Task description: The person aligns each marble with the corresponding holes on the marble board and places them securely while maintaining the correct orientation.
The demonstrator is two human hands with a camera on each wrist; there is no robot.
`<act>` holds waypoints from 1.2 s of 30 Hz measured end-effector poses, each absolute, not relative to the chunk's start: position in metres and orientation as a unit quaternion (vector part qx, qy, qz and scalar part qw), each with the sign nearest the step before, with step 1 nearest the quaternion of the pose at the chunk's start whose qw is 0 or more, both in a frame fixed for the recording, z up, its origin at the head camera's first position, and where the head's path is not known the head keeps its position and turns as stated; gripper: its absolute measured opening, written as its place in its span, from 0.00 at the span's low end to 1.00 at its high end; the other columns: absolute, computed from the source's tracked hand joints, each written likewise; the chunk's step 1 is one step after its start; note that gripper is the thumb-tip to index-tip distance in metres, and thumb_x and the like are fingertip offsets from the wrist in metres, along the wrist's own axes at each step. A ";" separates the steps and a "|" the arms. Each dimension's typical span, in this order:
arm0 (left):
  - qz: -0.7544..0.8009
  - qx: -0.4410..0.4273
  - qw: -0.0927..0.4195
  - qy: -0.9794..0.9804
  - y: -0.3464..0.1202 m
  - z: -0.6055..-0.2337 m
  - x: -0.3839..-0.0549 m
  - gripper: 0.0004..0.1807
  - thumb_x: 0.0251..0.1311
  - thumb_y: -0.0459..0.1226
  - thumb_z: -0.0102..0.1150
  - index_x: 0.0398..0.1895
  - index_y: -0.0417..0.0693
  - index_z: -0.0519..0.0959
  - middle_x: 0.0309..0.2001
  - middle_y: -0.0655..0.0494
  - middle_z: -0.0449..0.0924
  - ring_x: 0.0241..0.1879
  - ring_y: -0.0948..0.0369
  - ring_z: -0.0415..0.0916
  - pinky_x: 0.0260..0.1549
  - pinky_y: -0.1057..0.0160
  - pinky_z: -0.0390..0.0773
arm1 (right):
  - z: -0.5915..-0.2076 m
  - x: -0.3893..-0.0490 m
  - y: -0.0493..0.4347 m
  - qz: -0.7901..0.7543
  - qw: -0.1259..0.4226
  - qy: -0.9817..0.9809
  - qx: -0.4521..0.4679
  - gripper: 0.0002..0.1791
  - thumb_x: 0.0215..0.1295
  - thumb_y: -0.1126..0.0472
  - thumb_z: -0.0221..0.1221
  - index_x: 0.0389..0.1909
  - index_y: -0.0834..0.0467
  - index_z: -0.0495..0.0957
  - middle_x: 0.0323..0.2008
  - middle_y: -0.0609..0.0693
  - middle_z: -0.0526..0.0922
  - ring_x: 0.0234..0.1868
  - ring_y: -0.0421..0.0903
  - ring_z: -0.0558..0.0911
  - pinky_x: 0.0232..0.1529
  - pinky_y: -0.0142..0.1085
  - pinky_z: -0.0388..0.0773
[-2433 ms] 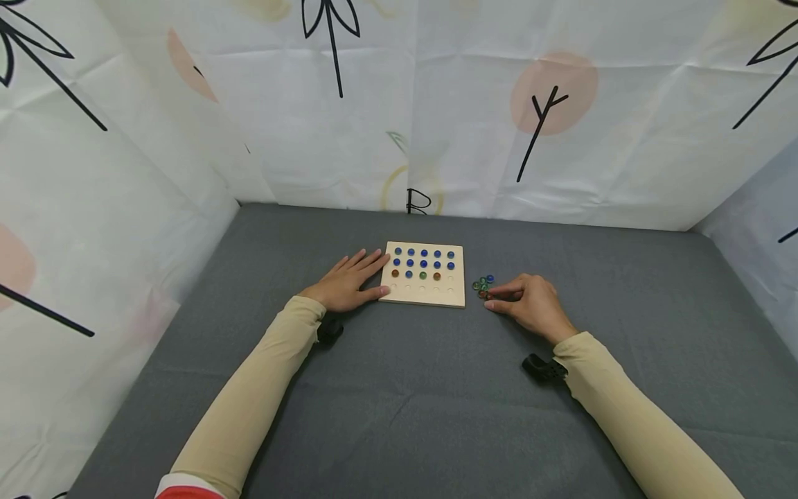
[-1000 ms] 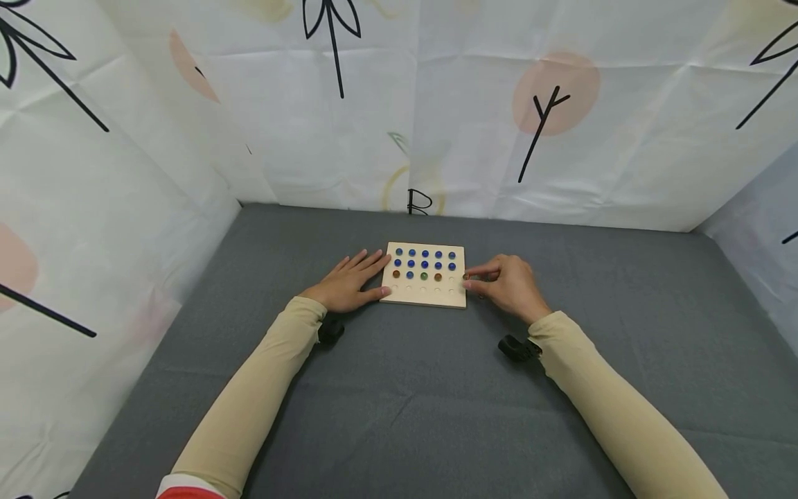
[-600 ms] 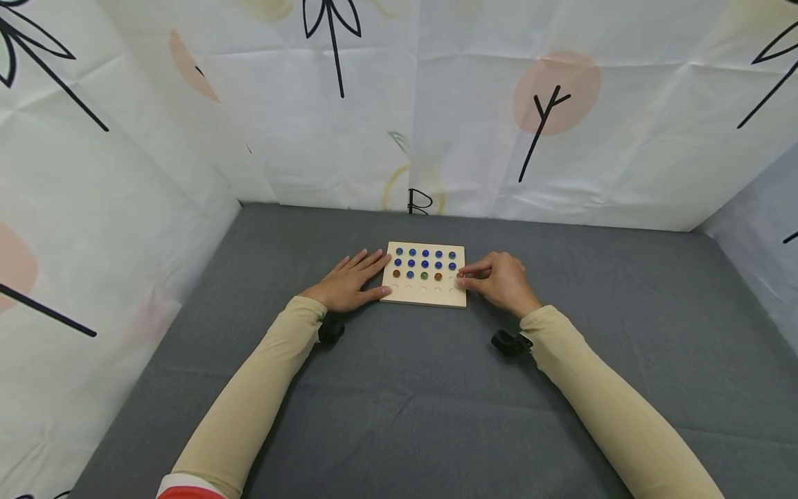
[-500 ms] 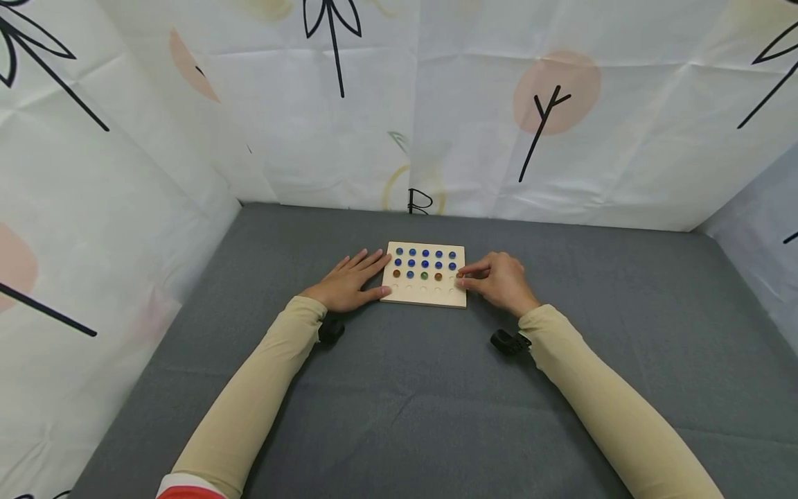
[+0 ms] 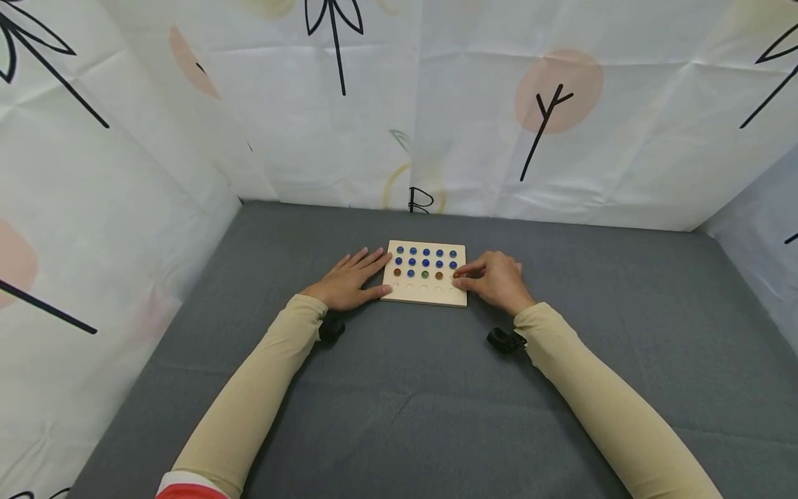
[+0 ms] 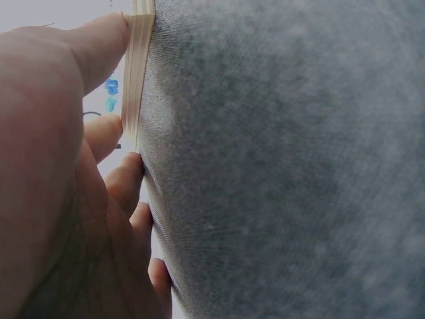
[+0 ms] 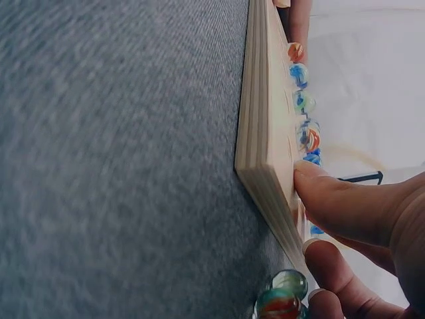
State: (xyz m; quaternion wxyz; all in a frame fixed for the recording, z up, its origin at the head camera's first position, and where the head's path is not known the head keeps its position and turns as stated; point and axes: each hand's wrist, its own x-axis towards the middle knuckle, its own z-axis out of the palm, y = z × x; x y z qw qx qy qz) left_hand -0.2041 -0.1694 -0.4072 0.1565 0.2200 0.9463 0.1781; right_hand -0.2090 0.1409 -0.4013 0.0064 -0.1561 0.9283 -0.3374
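A pale wooden board (image 5: 424, 296) with rows of round hollows lies on the grey cloth. Blue marbles (image 5: 426, 263) fill its two far rows. The third row holds orange-brown marbles, a blue one and a green marble (image 5: 425, 274); the nearest row shows bare hollows. My right hand (image 5: 497, 279) pinches an orange-red marble (image 5: 456, 275) between thumb and forefinger at the right end of the third row. My left hand (image 5: 349, 283) lies with spread, straight fingers, thumb and forefinger tips touching the board's left edge.
Loose glass marbles (image 7: 290, 284) sit on the cloth beside the board's right side, under my right hand and hidden from the head view. A white patterned sheet (image 5: 461, 138) hangs behind and beside the grey table cloth (image 5: 399, 388).
My right hand has picked an orange-red marble from the loose group and carried it left onto the board's right edge, shifting slightly further left lately. My left hand has stayed in place.
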 end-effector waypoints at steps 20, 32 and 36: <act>0.178 0.223 0.156 0.946 -0.169 -0.409 -0.206 0.41 0.76 0.56 0.48 0.84 0.54 0.46 0.82 0.51 0.41 0.80 0.48 0.33 0.76 0.45 0.33 | -0.401 -0.209 0.135 -0.342 0.007 0.927 -0.155 0.10 0.59 0.57 0.75 0.38 0.57 0.92 0.32 0.52 0.88 0.33 0.51 0.81 0.45 0.54 0.57; 0.177 0.223 0.155 0.946 -0.169 -0.410 -0.207 0.41 0.76 0.56 0.48 0.84 0.54 0.46 0.82 0.51 0.41 0.81 0.48 0.33 0.77 0.45 0.33 | -0.399 -0.208 0.139 -0.342 0.007 0.928 -0.146 0.13 0.59 0.57 0.75 0.43 0.59 0.91 0.36 0.54 0.86 0.38 0.53 0.82 0.50 0.57 0.57; 0.174 0.220 0.153 0.947 -0.169 -0.409 -0.207 0.41 0.76 0.56 0.48 0.84 0.55 0.46 0.82 0.51 0.41 0.81 0.49 0.33 0.77 0.45 0.33 | -0.398 -0.206 0.144 -0.344 -0.004 0.927 -0.147 0.14 0.59 0.57 0.75 0.44 0.59 0.90 0.38 0.56 0.85 0.40 0.56 0.82 0.53 0.60 0.57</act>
